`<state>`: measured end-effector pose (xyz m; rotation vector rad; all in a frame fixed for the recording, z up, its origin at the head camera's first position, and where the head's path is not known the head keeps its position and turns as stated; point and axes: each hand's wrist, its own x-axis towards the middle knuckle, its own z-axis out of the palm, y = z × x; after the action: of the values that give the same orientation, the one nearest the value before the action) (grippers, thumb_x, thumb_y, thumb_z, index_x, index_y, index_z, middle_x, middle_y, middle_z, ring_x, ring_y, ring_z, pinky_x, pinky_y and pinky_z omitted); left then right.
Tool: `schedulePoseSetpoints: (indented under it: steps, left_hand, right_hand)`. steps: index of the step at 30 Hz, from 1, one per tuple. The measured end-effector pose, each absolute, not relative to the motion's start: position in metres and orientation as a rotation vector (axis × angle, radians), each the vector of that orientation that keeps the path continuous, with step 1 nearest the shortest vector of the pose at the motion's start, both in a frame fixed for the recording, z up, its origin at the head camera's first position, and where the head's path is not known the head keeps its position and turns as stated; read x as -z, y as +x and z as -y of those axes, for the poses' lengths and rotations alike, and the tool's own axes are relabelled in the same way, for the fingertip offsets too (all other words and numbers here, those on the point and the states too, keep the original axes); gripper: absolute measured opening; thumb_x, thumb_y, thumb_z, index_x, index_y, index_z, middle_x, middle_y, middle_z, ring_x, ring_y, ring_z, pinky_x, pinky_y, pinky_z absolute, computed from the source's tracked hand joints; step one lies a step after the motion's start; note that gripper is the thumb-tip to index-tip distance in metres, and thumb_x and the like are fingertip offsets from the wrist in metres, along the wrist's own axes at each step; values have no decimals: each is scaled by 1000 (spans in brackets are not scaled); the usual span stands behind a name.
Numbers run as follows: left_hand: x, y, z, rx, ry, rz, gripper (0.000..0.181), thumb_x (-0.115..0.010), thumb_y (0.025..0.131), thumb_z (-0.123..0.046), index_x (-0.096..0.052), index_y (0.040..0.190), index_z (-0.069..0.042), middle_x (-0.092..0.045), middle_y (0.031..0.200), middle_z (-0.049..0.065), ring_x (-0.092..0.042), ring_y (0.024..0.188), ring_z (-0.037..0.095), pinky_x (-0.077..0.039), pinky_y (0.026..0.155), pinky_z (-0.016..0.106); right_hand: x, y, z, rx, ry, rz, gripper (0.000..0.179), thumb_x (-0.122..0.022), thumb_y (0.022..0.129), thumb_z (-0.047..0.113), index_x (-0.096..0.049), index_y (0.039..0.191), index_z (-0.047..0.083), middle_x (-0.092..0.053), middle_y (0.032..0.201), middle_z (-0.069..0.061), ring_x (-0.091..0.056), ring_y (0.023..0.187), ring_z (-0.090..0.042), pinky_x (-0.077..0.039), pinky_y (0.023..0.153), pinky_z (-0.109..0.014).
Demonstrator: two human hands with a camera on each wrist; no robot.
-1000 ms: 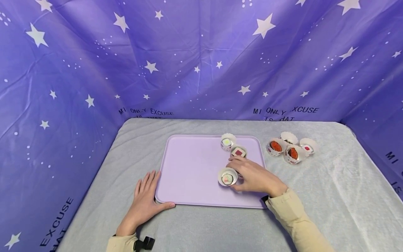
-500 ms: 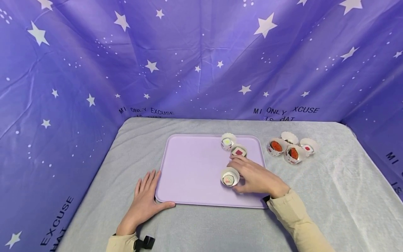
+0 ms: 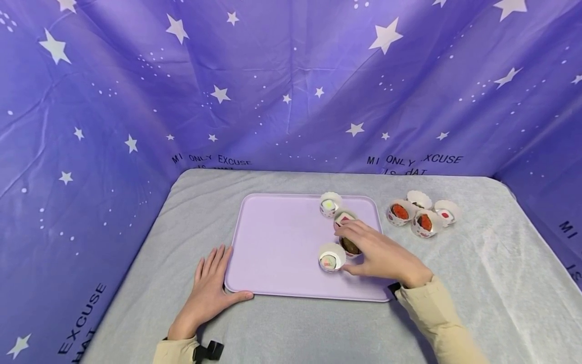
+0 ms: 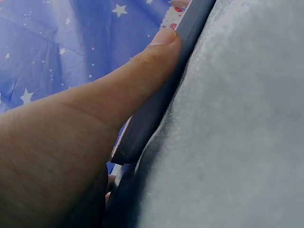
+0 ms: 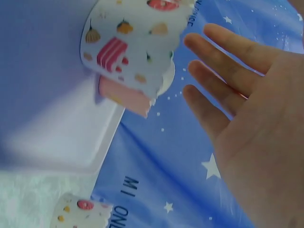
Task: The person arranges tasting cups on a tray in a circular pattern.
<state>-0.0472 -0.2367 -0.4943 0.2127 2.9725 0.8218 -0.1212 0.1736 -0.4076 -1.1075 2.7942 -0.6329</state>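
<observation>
My left hand (image 3: 206, 293) lies flat at the left front corner of a lilac tray (image 3: 277, 242), its thumb along the front rim. In the left wrist view that thumb (image 4: 137, 76) rests on the tray's edge. My right hand (image 3: 384, 257) hovers over the tray's right side, fingers apart from the paper cups in the right wrist view. Nearest it are a front cup (image 3: 332, 257) holding a pale sushi roll and a cup (image 3: 349, 247) with a brown top. Behind them stand a cup (image 3: 344, 219) with a red-centred piece and a cup (image 3: 330, 205) with a green-centred one.
Right of the tray, several paper cups cluster on the grey cloth (image 3: 477, 283). An orange-topped cup (image 3: 400, 212), another orange-topped cup (image 3: 425, 223) and a red-centred cup (image 3: 447, 213) are among them. A purple starry curtain (image 3: 282, 76) surrounds the table.
The front cup shifted slightly right, beside the brown-topped one. My right hand has let go of it and drawn back right, uncovering the brown-topped cup. The left hand has stayed still.
</observation>
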Motion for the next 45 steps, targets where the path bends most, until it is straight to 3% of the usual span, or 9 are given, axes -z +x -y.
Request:
schedulePoseSetpoints:
  steps: [8,14,20,24,35,40,45]
  left_hand:
    - [492,-46,236,-831,217,-2969,125,-74,67,-74,-15,161,-15,-14,165,17,-6,152,38,0,118,59]
    - [491,-46,235,-829,224,-2976,126,-74,67,-74,-16,160,-14,-16,165,18,-8,152,38,-1,118,60]
    - [492,-47,234,-833,219,-2968,125,-75,67,-74,-17,160,-15,-15,165,17,-8,152,38,0,118,60]
    - [493,-46,232,-830,219,-2963,124,-74,67,-75,-17,160,-15,-16,165,17,-8,152,38,0,118,60]
    - [491,-42,229,-838,235,-2991,122,-74,69,-74,-20,160,-13,-20,163,20,-11,151,41,-2,117,61]
    - [492,-42,231,-825,240,-3012,122,-74,68,-73,-21,159,-12,-22,162,21,-13,150,41,-4,116,62]
    - [491,-42,232,-825,228,-2999,122,-75,68,-73,-20,159,-12,-20,163,20,-11,151,40,-3,117,61]
  right_hand:
    - [406,-123,-192,729,-1112,-2845,63,-82,79,36,-59,132,10,-57,136,-4,-49,131,-22,-41,111,-45]
    - [406,-119,-208,765,-969,-2890,66,-83,79,37,-57,134,12,-57,134,-3,-54,126,-24,-46,104,-50]
    - [407,-119,-226,772,-854,-2913,68,-80,83,42,-54,137,10,-55,138,-12,-54,126,-34,-46,102,-57]
    - [403,-119,-241,761,-792,-2934,68,-78,84,46,-53,138,12,-53,139,-12,-53,126,-33,-47,100,-57]
    - [389,-118,-273,844,-734,-3014,66,-81,83,38,-55,137,12,-46,149,-14,-43,135,-42,-38,102,-65]
    - [390,-119,-286,853,-626,-3042,75,-80,82,44,-48,146,21,-52,142,-11,-49,127,-36,-42,95,-63]
    - [393,-119,-299,840,-538,-3091,73,-81,81,44,-52,142,15,-56,136,-9,-51,120,-32,-42,92,-61]
